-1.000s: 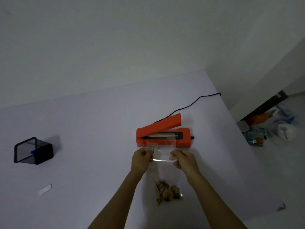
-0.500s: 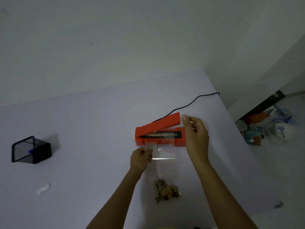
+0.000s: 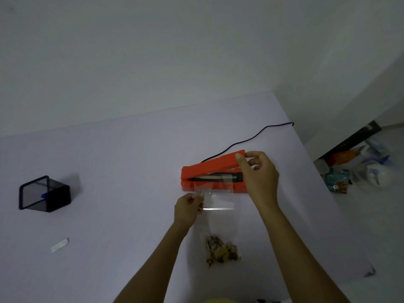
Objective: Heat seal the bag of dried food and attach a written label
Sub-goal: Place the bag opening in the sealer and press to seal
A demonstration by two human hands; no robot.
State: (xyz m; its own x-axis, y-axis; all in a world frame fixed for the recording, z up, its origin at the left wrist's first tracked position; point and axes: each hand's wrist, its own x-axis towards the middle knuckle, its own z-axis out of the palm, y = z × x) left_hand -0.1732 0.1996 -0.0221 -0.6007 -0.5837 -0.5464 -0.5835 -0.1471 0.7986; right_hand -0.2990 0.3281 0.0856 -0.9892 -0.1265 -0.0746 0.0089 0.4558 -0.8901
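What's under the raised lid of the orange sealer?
Under the orange heat sealer's raised lid: the dark sealing bar, with the clear plastic bag's open top edge lying across it. The bar's right end is hidden behind the right hand.

Both your forearms reach forward from the bottom of the view, bare to the elbow. Your left hand sits lower and nearer, fingers curled with thumb and forefinger pinched together at the tip. Your right hand is stretched further ahead and higher, back of the hand facing up, thumb extended to the left and fingers bent; how tightly they close seems unclear from this angle.
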